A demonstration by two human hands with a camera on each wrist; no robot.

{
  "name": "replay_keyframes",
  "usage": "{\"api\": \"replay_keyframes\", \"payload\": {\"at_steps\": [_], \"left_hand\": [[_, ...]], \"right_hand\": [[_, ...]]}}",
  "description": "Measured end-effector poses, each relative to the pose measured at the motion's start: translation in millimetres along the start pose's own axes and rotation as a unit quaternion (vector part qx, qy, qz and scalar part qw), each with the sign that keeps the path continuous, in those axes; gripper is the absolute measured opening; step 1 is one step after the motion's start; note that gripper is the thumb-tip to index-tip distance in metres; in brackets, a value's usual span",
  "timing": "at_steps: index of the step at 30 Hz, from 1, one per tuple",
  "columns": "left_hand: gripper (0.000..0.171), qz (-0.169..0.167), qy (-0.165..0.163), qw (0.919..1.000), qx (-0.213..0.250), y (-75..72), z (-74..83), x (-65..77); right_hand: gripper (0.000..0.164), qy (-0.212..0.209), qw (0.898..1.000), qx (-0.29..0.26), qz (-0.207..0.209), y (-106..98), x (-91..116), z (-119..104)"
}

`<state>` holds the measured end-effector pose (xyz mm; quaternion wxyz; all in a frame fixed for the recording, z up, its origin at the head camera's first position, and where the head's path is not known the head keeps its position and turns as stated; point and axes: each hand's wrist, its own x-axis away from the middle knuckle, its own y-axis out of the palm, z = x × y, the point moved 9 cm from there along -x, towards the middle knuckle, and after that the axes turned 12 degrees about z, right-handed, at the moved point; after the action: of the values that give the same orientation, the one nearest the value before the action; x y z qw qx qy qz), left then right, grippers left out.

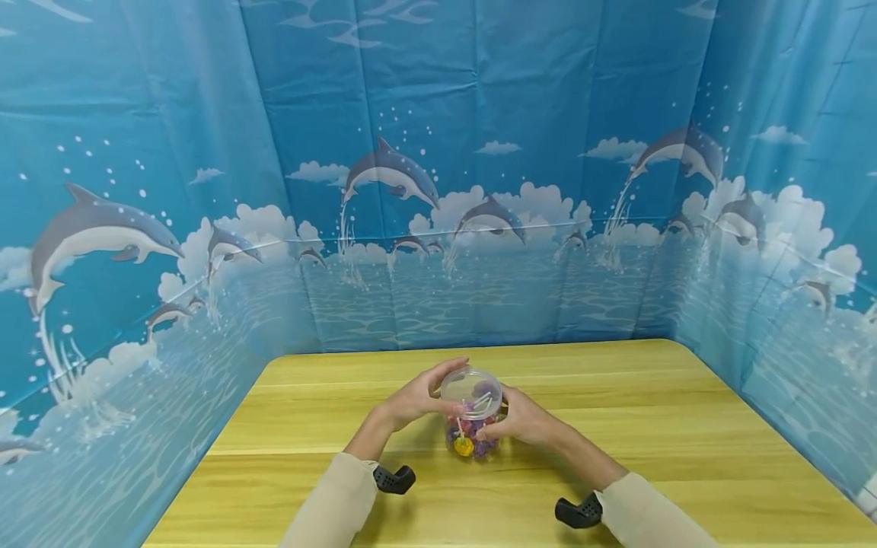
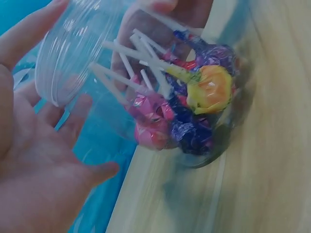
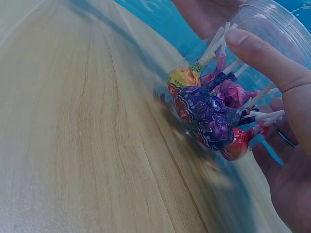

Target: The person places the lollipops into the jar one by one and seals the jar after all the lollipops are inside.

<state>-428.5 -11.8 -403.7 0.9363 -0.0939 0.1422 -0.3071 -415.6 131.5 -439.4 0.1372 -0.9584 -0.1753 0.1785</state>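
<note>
A clear plastic jar (image 1: 473, 440) stands on the wooden table, with several wrapped lollipops inside, purple, pink, red and yellow (image 2: 210, 90). Its round transparent lid (image 1: 471, 384) sits on top, and white sticks show through it. My left hand (image 1: 419, 397) holds the lid at its rim, thumb at the near side and fingers at the far side. On the other side my right hand (image 1: 527, 418) grips the jar's body, its thumb (image 3: 252, 48) lying across the wall. The jar hides part of the fingers of both hands.
The yellow wood-grain table (image 1: 617, 449) reaches out on both sides of the jar. A blue curtain (image 1: 438, 289) printed with dolphins stands behind and along the sides. Black wrist mounts (image 1: 394, 480) sit at both cuffs.
</note>
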Motion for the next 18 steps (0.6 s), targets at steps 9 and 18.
{"api": "replay_keyframes", "payload": {"at_steps": [9,18], "left_hand": [[0.089,0.066,0.018,0.9959,-0.059,0.0,6.6,6.2],[0.089,0.056,0.013,0.9981,-0.023,-0.6,-0.6,4.8]], "right_hand": [[0.083,0.002,1.000,0.018,0.004,-1.5,1.6,-1.4],[0.082,0.004,1.000,0.021,0.003,-0.9,1.4,-3.6]]}}
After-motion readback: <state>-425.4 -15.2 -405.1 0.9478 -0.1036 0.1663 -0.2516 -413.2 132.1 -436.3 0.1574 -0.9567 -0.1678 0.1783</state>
